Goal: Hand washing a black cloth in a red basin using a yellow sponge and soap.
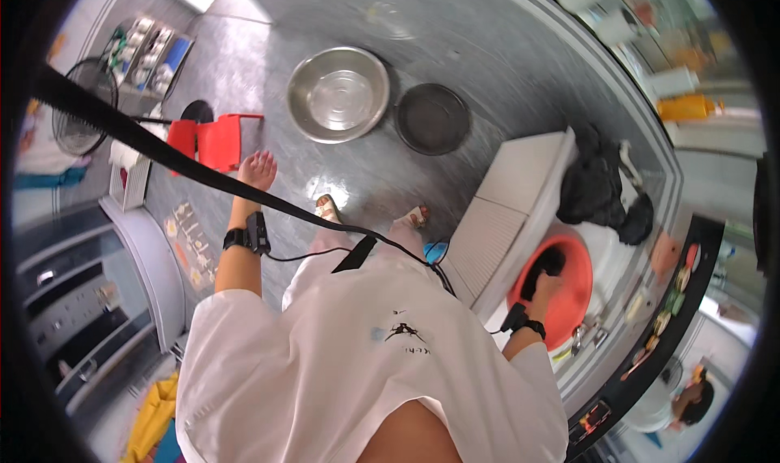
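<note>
My left hand (258,170) hangs over the floor beside a red plastic stool (219,143), its fingers stretched out and nothing in them. On the right, my right hand (550,285) reaches into a red basin (570,309) standing in the sink area. Its fingers are closed on a limp black item (543,266), which looks like cloth; part of the grip is hidden. Behind the basin lies a heap of black clothing (597,179) with a pale patch.
A faucet (582,339) stands by the basin. The white washboard counter (496,231) edges my right side. On the floor ahead are a metal basin (338,95) and a dark round basin (432,119). A washing machine (142,260) stands left; a black strap (203,170) crosses the view.
</note>
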The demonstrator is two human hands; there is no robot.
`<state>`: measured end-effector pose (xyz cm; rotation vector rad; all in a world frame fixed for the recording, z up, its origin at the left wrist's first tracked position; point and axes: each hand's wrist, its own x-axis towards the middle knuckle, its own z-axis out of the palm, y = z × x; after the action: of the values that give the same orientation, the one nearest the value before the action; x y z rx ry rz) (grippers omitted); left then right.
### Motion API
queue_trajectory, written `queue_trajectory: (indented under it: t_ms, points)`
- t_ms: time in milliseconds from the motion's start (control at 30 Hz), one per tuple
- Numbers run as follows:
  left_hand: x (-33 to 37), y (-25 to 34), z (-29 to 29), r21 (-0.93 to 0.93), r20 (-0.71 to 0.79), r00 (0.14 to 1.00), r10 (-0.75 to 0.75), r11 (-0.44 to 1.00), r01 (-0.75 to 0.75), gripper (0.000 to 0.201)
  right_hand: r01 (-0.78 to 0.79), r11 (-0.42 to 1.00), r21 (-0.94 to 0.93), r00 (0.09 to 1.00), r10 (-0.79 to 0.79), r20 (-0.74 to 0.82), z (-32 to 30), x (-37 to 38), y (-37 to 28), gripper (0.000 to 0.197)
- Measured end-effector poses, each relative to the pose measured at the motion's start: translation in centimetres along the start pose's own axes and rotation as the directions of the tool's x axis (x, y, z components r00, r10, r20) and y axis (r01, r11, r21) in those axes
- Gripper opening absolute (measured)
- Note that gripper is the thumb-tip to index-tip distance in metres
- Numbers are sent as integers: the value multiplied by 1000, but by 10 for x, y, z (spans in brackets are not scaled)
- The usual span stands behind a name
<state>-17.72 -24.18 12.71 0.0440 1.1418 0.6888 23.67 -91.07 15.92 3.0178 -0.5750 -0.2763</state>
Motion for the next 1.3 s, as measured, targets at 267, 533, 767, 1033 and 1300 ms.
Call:
queue_trajectory:
  t_ms: [267,533,767,1033,1300]
  points:
    - [-4,132,-171,-245,-263,965,16,966,-83,18,320,947,39,865,-276,-418,-6,-31,-135,33]
    - [41,260,-233,-456,-337,941,14,872,-176,17,420,905,65,875,-386,-291,-25,-174,-340,24]
    - [90,357,-185,-552,-215,971,103,808,-208,23,609,735,297,793,-571,-214,-39,-207,-534,23]
    - [108,507,-80,-615,-241,961,134,745,-258,24,698,469,541,564,-826,-11,-10,-327,-889,60]
    - [182,623,4,-592,-104,980,171,781,-199,20,555,276,785,247,-956,161,-36,-529,-1134,54]
